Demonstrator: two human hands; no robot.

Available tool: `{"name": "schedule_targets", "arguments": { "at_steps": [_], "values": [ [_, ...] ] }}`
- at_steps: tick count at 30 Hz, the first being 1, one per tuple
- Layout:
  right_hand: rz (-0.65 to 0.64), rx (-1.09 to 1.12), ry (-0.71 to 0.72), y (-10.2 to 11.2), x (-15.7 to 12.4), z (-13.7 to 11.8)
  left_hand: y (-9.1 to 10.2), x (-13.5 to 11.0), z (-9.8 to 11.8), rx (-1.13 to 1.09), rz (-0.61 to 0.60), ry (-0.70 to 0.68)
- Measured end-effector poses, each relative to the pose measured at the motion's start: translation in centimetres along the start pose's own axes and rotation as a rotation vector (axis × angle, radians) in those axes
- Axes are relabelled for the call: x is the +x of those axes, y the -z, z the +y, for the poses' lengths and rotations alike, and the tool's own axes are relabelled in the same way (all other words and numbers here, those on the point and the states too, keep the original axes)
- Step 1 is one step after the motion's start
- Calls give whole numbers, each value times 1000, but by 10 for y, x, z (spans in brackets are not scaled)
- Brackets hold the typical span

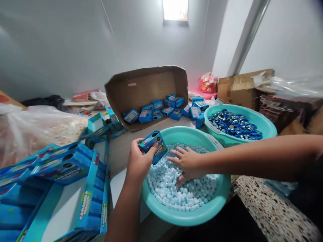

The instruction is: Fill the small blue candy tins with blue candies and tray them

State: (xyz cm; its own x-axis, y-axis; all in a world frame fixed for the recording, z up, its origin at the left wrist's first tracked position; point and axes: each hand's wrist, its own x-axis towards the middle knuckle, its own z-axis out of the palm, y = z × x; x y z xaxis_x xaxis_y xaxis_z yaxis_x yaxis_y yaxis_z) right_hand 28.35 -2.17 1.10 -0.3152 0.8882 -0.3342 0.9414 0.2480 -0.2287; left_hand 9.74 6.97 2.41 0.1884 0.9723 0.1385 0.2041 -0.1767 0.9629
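In my left hand (pixel 140 157) is a small blue candy box (pixel 159 150) with colourful printing, gripped between thumb and fingers and tilted over the rim of a turquoise basin (pixel 185 218). Small pale blue and white candies (pixel 188 198) fill the lower part of that basin. My right hand (pixel 188 163) reaches in from the right with its fingers spread, resting on the candies. Its thumb dips among them. Whether any candies lie under the palm is hidden.
A second turquoise basin (pixel 268 126) holds blue-and-silver round pieces (pixel 230 126). Behind, a cardboard box (pixel 148 80) lies on its side with several small blue boxes (pixel 152 114) in and beside it. Stacked blue display cartons (pixel 83 201) stand at left, near a plastic bag (pixel 45 131).
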Motion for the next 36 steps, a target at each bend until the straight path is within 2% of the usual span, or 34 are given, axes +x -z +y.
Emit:
{"name": "schedule_targets", "arguments": {
  "at_steps": [2,4,7,12,17,22,25,27,29,31,33,36],
  "values": [
    [33,8,-16,4,11,12,2,-3,-1,13,-21,-16],
    [25,115,-92,5,15,17,5,-6,-3,50,-50,-39],
    [9,282,-213,4,10,9,8,-10,-7,133,-41,-50],
    [32,452,-183,12,-6,-11,8,-14,0,314,-28,-18],
    [5,692,-332,21,-3,-14,4,-19,12,389,31,-10],
    [92,520,-146,13,-11,-18,4,-21,13,441,-16,-11],
    [64,485,-71,16,-13,-14,5,-21,12,470,-23,-3],
    [80,438,-108,21,-7,-6,6,-21,11,489,-35,-8],
    [101,305,-229,24,3,3,6,-20,9,505,-51,-18],
    [59,188,-330,24,11,9,6,-20,7,517,-64,-28],
    [-30,193,-336,23,11,8,6,-19,5,529,-63,-32],
    [-124,302,-240,24,2,1,6,-19,4,558,-48,-41]
  ]
}}
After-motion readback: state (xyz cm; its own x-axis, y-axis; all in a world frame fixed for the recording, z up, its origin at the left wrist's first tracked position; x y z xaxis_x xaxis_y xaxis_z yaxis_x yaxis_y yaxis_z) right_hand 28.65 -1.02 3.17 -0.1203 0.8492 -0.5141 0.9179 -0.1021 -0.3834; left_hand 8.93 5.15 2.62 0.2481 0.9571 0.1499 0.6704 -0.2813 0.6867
